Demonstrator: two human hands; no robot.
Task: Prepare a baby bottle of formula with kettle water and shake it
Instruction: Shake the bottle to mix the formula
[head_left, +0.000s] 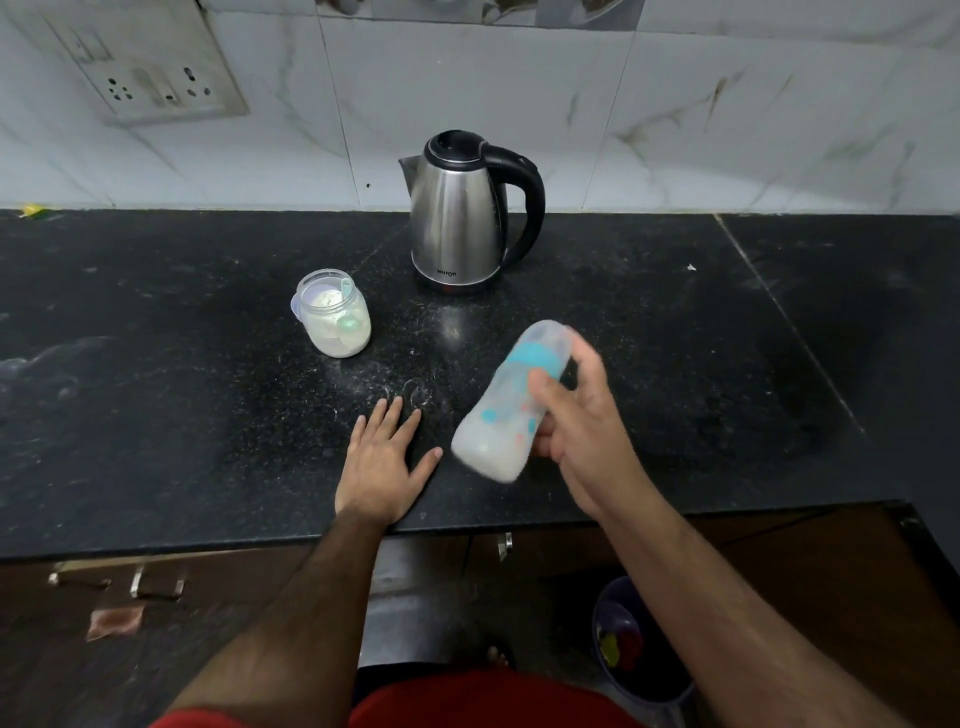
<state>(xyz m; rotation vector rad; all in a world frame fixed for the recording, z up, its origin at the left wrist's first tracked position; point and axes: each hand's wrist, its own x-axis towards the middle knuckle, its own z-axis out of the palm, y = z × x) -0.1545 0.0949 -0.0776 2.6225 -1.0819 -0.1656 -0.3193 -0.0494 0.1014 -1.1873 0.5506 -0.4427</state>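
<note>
The left hand (382, 465) lies flat, fingers spread, on the black counter (156, 415). The right hand (576, 415) grips a blurred, tilted baby bottle (511, 402) above it: milky white inside, teal cap. Farther back stand the powder jar (335, 314) and steel kettle (465, 213).

A home kitchen, probably: a speckled black stone counter (156, 364), white marble-look wall tiles (467, 78), a steel electric kettle (460, 218).

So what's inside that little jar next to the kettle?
The open jar holds white powder with a pale green scoop stuck in it. The scoop's bowl shows through the clear wall, but the powder hides anything buried underneath.
</note>
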